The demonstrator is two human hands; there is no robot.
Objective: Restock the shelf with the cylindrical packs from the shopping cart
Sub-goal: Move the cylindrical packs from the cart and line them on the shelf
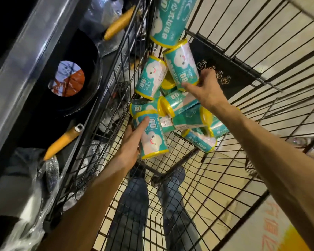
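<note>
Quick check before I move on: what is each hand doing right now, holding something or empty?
Left hand: grips a teal cylindrical pack in the shopping cart.
Right hand: grips another teal pack by its lower end.

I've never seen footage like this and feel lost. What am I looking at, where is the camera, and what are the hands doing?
There is no machine here: a person wears one wide-angle camera on the head, looking down, so you see their own two arms and, through the wire floor, their legs. The black wire cage is a shopping cart. A pile of teal cylindrical packs with yellow ends lies in it. The left hand grips one pack near the cart's side. The right hand holds another pack higher in the pile. To the left, outside the cart, is a shelf with black pans that have orange handles.
</note>
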